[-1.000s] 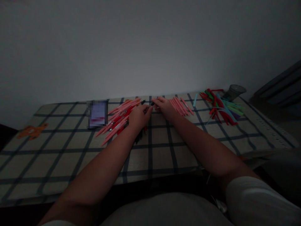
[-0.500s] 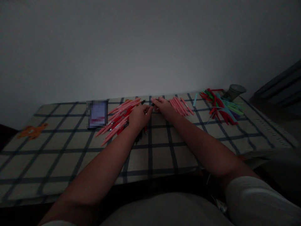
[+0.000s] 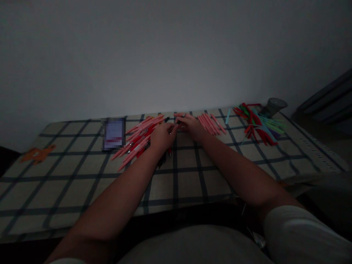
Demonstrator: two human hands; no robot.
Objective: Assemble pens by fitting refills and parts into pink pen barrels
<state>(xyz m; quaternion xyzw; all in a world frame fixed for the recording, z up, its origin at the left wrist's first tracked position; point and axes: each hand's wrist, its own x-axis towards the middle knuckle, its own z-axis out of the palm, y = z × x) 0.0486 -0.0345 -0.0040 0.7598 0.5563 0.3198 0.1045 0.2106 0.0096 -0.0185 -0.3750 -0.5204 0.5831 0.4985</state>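
Observation:
My left hand point(image 3: 164, 134) and my right hand point(image 3: 190, 125) meet over the middle of the table, both closed in a pinch. Between their fingertips is a small dark piece point(image 3: 178, 123) that looks like part of a pen. Its full shape is hidden by the fingers. Beside and under my left hand lies a loose pile of pink pens point(image 3: 134, 148), with red pieces point(image 3: 142, 146) and black ones among them. To the right of my right hand, a row of pink pens point(image 3: 210, 124) lies roughly side by side.
A checked cloth point(image 3: 189, 183) covers the table, which stands against a pale wall. On the left are a blurred-out phone-like device point(image 3: 114, 134) and an orange bear-shaped piece point(image 3: 37, 154). Coloured strips point(image 3: 258, 126) and a clear cup point(image 3: 275, 106) occupy the right end.
My right fingers have shifted slightly and curled in closer around the small dark piece. My left hand stays almost in place, and the pens have not moved.

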